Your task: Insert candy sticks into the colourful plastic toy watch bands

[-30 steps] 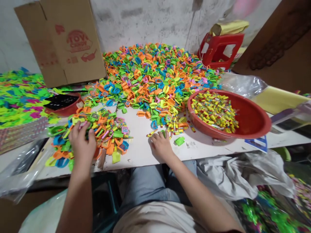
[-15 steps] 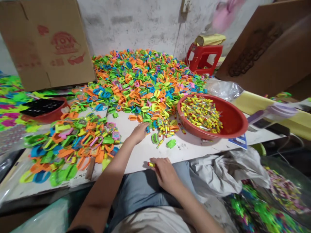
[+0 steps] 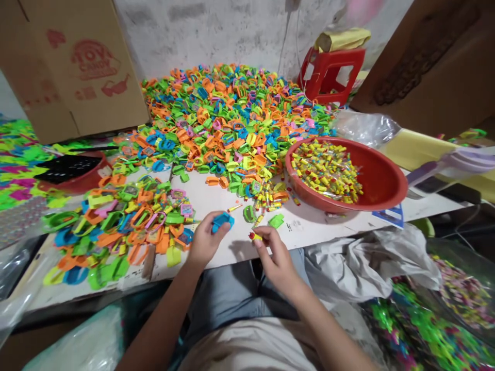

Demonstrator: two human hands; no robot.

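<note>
My left hand (image 3: 205,240) is closed around a blue plastic toy watch (image 3: 223,221), holding it above the white tabletop (image 3: 216,256). Between the thumb and fingers of my right hand (image 3: 275,253) is a small yellow candy tube (image 3: 255,236) with a red end. The two hands are apart, facing each other near the table's front edge. Just beyond them lie a loose green toy watch (image 3: 249,213), a bright green piece (image 3: 276,221) and a small heap of yellow tubes (image 3: 266,199).
A big pile of coloured toy watches (image 3: 228,118) rises against the wall. More watches (image 3: 143,221) lie at left. A red basin (image 3: 381,180) holds many yellow tubes at right. Cardboard boxes (image 3: 77,77) flank the table, and a red stool (image 3: 332,72) stands behind.
My left hand has come back from the pile's edge with the blue toy watch. My right hand has risen slightly, still pinching the yellow tube. The view has shifted a little.
</note>
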